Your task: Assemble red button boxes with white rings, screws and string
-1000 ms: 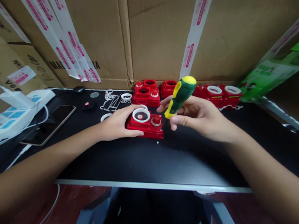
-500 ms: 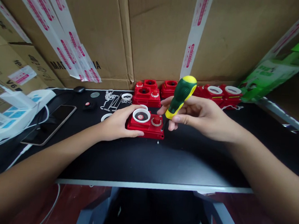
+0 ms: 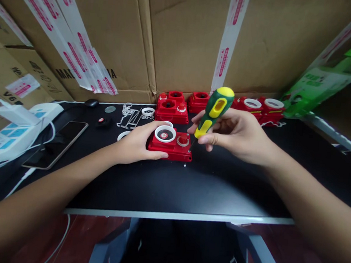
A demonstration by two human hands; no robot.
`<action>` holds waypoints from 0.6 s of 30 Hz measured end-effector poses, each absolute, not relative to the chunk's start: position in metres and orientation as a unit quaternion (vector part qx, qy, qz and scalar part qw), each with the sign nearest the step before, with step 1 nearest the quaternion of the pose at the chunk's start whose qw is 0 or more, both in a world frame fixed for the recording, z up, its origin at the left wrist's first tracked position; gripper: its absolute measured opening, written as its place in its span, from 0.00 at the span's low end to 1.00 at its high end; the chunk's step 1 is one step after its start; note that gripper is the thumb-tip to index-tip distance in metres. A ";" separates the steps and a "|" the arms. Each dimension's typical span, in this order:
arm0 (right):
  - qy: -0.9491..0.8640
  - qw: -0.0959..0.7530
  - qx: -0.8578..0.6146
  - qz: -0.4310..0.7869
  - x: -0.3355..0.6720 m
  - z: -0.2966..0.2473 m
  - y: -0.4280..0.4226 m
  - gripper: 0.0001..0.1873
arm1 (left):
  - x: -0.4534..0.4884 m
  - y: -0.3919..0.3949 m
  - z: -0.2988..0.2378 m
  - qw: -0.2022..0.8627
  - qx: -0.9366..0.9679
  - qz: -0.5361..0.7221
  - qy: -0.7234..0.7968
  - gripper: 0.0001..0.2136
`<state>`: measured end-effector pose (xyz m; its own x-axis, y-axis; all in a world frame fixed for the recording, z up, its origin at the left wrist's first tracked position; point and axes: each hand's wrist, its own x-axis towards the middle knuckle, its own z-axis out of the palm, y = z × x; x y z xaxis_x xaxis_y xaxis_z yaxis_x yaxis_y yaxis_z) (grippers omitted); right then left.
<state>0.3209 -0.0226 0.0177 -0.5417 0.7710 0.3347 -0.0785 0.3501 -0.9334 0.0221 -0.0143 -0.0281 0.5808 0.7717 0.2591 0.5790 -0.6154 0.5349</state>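
Observation:
A red housing (image 3: pixel 174 149) with a white ring (image 3: pixel 165 134) and a red knob (image 3: pixel 183 140) lies on the black table. My left hand (image 3: pixel 137 142) is closed around its left side, thumb along the front edge. Between the fingers of my right hand (image 3: pixel 235 132) is a screwdriver (image 3: pixel 214 110) with a green and yellow handle. It leans to the right, its tip at a screw in the housing's right front corner. On the table just in front of that corner is a small loose screw (image 3: pixel 185 165).
More red housings (image 3: pixel 174 111) stand along the cardboard wall (image 3: pixel 183 46). White rings (image 3: pixel 148 112), a chain and metal pins lie behind my left hand. A phone (image 3: pixel 57 143) and a white power strip (image 3: pixel 18 134) are at left, a green bag (image 3: pixel 315 92) at far right.
The screwdriver handle has turned about its length, now showing more yellow, and leans slightly further right. The view has shifted slightly; my left hand keeps its hold on the housing.

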 end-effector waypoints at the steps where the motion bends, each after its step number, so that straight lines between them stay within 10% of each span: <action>1: -0.710 0.416 -0.246 0.513 0.321 0.017 -0.022 0.20 | 0.022 -0.014 -0.028 0.205 0.866 0.240 0.389 0.41; 18: -0.733 0.365 -0.255 0.514 0.324 0.022 -0.026 0.19 | 0.021 -0.014 -0.029 0.204 0.865 0.243 0.389 0.39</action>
